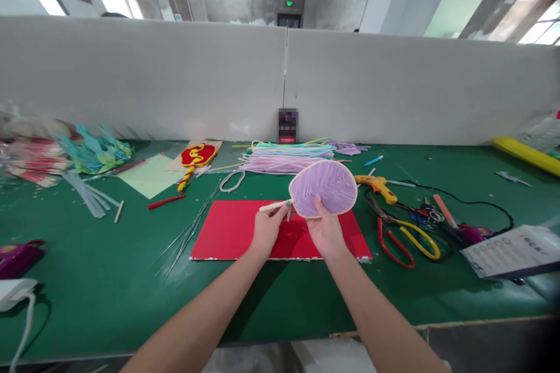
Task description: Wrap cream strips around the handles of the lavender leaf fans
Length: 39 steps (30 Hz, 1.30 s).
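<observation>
A lilac hand fan (335, 183) with a cream rim, apparently made of pipe cleaners, is held above a red board (223, 230). My right hand (326, 230) grips the fan's lower edge, thumb on the front face and the other fingers behind. My left hand (270, 224) pinches the cream wrapped handle (268, 207) near where it meets the fan. A short pale end sticks down below the left fingertips. Part of the handle is hidden by those fingers.
Behind lie bundled pipe cleaners (280, 162) and a phone (287, 126) against the partition. Pliers (396, 236) and a yellow glue gun (378, 186) lie right. A red and yellow fan (196, 157), loose wires (195, 227) and a green sheet (146, 176) are left.
</observation>
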{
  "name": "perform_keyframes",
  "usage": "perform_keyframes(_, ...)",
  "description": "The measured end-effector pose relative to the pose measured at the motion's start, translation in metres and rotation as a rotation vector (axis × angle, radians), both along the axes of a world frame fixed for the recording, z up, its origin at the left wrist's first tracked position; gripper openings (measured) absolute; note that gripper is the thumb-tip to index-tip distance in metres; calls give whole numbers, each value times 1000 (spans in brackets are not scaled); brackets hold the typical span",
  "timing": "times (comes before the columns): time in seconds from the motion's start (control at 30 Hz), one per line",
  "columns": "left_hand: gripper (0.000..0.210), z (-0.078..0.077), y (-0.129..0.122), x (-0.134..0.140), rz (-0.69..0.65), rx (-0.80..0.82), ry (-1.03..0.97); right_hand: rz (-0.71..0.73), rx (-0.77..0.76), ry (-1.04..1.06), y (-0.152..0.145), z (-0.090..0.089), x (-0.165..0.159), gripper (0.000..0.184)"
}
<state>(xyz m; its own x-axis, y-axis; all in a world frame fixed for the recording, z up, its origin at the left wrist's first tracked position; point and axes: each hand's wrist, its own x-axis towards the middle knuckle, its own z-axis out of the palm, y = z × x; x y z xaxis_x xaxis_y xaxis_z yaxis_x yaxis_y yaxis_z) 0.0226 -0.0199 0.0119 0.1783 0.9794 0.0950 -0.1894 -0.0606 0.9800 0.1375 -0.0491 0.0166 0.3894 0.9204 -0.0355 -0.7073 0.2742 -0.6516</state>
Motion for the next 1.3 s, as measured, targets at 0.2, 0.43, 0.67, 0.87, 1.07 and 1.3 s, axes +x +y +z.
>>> perform_keyframes(0.2, 25, -5, 5, -4, -173, -333, -289, 14, 61, -77, -3, 6, 0, 51)
perform_keyframes(0.43, 16, -3, 8, -11, -247, -509, -376, -4, 84, -230, -4, 10, 1, 57)
perform_keyframes(0.67, 18, 2, 6, -16, -140, -518, -201, -193, -108, -708, -7, -1, 0, 50)
perform_keyframes(0.87, 26, 10, 6, -17, -147, -328, -9, -145, -192, -794, -10, 4, -1, 42)
perform_keyframes(1.07, 23, 6, 12, -21, -102, 122, 341, -190, -126, -609, -8, 3, 1, 40)
perform_keyframes(1.3, 14, 14, 14, -30, -8, 629, 777, -232, -128, -640, -9, 7, 1, 46)
